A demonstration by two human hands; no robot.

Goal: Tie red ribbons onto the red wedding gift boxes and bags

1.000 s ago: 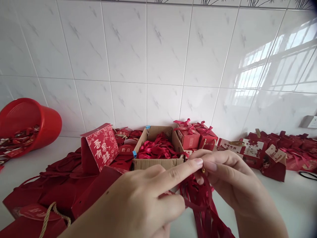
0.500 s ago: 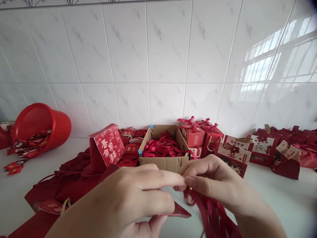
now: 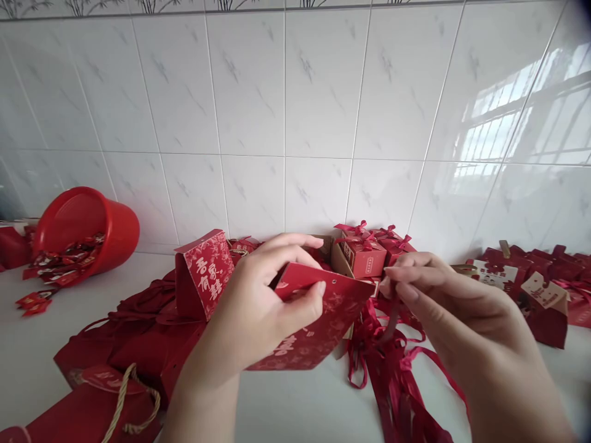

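Note:
My left hand [image 3: 258,314] grips a red gift box [image 3: 335,314] by its top edge, thumb on the near face and fingers behind. The box is tilted and carries pale floral print, with a small punched hole near its upper edge. To its right, my right hand [image 3: 462,326] is closed in a pinch on a thin red ribbon [image 3: 392,323], fingertips apart from the box. Below that hand, a bundle of loose red ribbons [image 3: 401,394] hangs and lies over the white table. The cardboard box [image 3: 341,258] behind is mostly hidden by my left hand and the gift box.
A red bucket [image 3: 122,231] lies on its side at left, wrapped candies [image 3: 69,261] spilling out. Red bags [image 3: 138,344] with rope handles and a printed box [image 3: 205,271] stand beside my left arm. Ribbon-tied boxes [image 3: 367,255] stack against the tiled wall; more boxes [image 3: 547,307] stand right.
My hands have moved apart. My left hand has raised and turned the gift box, so its printed face shows. My right hand has shifted right, and the view has moved slightly.

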